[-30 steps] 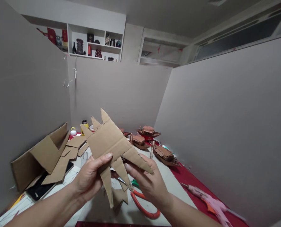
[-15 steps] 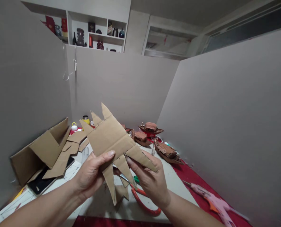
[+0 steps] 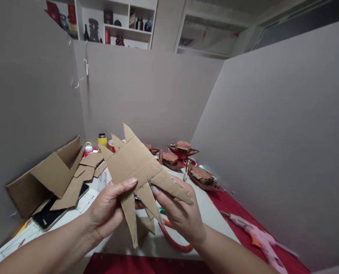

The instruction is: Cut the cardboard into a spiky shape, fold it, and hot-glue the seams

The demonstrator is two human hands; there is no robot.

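Note:
A spiky cardboard cutout (image 3: 135, 165) with several pointed arms is held up in front of me over the table. My left hand (image 3: 108, 209) pinches its lower middle, thumb on the front face. My right hand (image 3: 181, 213) grips the right lower arms from behind, fingers closed on the card. Below the hands another small cardboard piece (image 3: 143, 226) and red-handled scissors (image 3: 172, 239) lie on the white table top (image 3: 209, 217).
Loose cardboard sheets and a folded box (image 3: 49, 179) lie at the left over a dark tablet (image 3: 48, 219). Several brown model boats (image 3: 199, 177) stand at the back right. A pink glue gun (image 3: 258, 238) rests on red cloth. Grey partition walls surround the table.
The view has tilted down slightly. Both hands keep holding the cutout, which has shifted a little; the right hand has moved slightly along its lower arms.

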